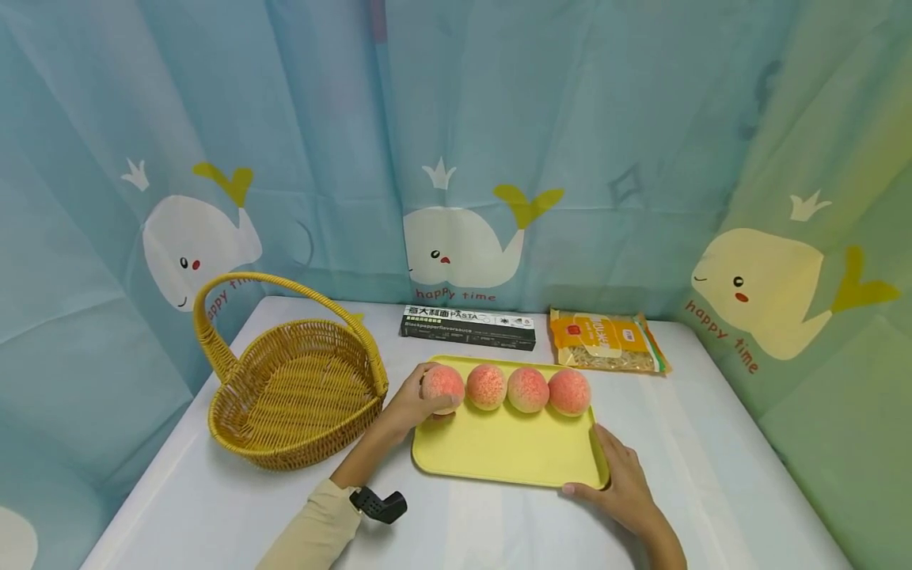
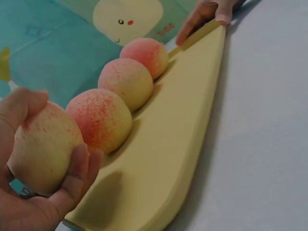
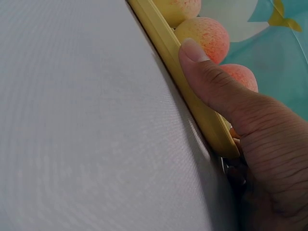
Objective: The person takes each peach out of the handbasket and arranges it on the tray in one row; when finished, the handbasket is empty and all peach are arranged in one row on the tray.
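My left hand (image 1: 415, 400) grips a pink-and-cream peach (image 2: 45, 151) at the left end of a yellow tray (image 1: 499, 451), its fingers and thumb curled round the fruit. Three more peaches stand in a row to the right of it, along the tray's far side; the nearest peach (image 1: 487, 387) is right beside the held one. At the tray's front right corner, my right hand (image 1: 623, 479) holds the rim, with the thumb (image 3: 211, 77) along the front edge and the fingers at the right side. Part of those fingers is hidden behind the tray in the right wrist view.
To the left stands a yellow wicker basket (image 1: 224, 419) with a tall arched handle. Behind the tray lie a black-and-white pasta box (image 1: 467, 328) and an orange bag of dry food (image 1: 606, 342). A whale-print curtain (image 1: 456, 119) hangs beyond the white table (image 1: 712, 491).
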`<state>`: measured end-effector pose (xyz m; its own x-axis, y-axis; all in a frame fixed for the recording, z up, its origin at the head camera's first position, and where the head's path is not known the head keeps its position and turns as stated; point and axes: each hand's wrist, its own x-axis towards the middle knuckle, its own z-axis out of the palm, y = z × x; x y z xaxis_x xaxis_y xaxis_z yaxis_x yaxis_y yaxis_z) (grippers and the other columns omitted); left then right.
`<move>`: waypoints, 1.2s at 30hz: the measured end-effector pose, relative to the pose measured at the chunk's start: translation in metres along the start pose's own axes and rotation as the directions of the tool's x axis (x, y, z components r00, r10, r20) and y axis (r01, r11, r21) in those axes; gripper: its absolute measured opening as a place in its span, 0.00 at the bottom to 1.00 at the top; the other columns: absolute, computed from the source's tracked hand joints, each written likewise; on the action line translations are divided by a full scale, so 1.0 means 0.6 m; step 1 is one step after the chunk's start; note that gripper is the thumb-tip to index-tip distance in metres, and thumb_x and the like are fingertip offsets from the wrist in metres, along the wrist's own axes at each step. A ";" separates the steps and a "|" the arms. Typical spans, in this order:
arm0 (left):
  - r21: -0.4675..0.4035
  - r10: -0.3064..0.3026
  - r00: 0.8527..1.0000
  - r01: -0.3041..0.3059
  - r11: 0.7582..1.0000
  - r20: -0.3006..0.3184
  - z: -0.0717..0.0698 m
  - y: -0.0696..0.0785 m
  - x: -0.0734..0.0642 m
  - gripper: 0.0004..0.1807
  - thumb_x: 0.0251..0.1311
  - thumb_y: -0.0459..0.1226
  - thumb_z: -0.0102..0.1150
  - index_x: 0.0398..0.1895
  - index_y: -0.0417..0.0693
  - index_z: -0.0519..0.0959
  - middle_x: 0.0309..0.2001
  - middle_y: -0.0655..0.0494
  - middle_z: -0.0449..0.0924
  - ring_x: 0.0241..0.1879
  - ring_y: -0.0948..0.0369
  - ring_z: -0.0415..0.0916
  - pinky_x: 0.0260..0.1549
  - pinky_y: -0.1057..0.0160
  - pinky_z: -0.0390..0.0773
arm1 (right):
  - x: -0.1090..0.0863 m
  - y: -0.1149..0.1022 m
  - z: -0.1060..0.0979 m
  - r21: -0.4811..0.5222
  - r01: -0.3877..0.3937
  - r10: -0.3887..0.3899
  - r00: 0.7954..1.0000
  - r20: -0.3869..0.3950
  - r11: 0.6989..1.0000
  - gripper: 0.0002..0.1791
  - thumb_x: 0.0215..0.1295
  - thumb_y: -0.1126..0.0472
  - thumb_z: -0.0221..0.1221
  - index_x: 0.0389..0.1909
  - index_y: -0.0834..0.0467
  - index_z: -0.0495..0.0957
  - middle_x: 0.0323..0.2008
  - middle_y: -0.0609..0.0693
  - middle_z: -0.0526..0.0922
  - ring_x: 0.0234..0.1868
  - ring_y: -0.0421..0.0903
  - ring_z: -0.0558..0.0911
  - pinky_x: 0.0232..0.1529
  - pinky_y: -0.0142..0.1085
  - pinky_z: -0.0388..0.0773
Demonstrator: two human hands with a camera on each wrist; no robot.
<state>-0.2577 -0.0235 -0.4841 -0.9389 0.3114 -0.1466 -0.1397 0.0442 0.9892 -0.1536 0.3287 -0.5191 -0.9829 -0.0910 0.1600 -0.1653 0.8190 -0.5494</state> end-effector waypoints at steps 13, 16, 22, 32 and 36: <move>0.039 -0.041 0.998 0.043 0.998 -0.037 0.001 0.001 0.020 0.42 0.59 0.38 0.67 0.72 0.51 0.53 0.49 0.32 0.78 0.19 0.55 0.84 0.23 0.56 0.84 | -0.001 0.002 0.003 0.002 -0.005 0.005 1.000 -0.003 1.000 0.63 0.43 0.43 0.75 0.73 0.70 0.52 0.70 0.72 0.58 0.63 0.67 0.62 0.57 0.63 0.62; 0.079 -0.039 0.998 0.042 0.996 -0.041 0.000 -0.001 0.025 0.41 0.59 0.39 0.66 0.71 0.50 0.55 0.45 0.33 0.80 0.16 0.57 0.82 0.19 0.60 0.82 | -0.001 0.002 0.003 0.004 -0.006 0.006 1.000 -0.004 1.000 0.63 0.43 0.44 0.75 0.73 0.71 0.52 0.70 0.72 0.57 0.63 0.67 0.62 0.57 0.63 0.62; 0.104 -0.037 0.998 0.042 0.994 -0.048 -0.002 -0.006 0.034 0.40 0.60 0.39 0.64 0.73 0.47 0.56 0.51 0.36 0.78 0.15 0.60 0.80 0.16 0.64 0.80 | -0.001 0.001 0.001 -0.004 -0.010 0.010 1.000 0.000 1.000 0.63 0.43 0.43 0.75 0.73 0.70 0.52 0.70 0.72 0.58 0.64 0.67 0.62 0.58 0.61 0.61; 0.067 -0.052 0.998 0.054 0.996 -0.038 -0.003 -0.011 0.046 0.40 0.62 0.43 0.64 0.74 0.49 0.56 0.54 0.35 0.78 0.17 0.58 0.82 0.17 0.64 0.80 | -0.002 -0.002 -0.002 -0.003 -0.004 0.004 1.000 0.004 1.000 0.63 0.44 0.44 0.75 0.73 0.70 0.52 0.70 0.72 0.58 0.64 0.67 0.61 0.57 0.60 0.61; 0.064 -0.058 0.998 0.059 0.996 -0.023 -0.005 -0.016 0.049 0.41 0.62 0.45 0.64 0.74 0.51 0.54 0.44 0.36 0.83 0.17 0.59 0.82 0.16 0.65 0.79 | 0.000 -0.002 -0.001 -0.004 -0.015 0.015 1.000 0.014 1.000 0.63 0.44 0.43 0.74 0.73 0.69 0.51 0.70 0.72 0.57 0.63 0.66 0.62 0.58 0.60 0.60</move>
<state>-0.2849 -0.0179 -0.4978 -0.9361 0.2869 -0.2034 -0.1745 0.1231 0.9769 -0.1532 0.3277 -0.5180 -0.9863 -0.0869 0.1404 -0.1506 0.8223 -0.5488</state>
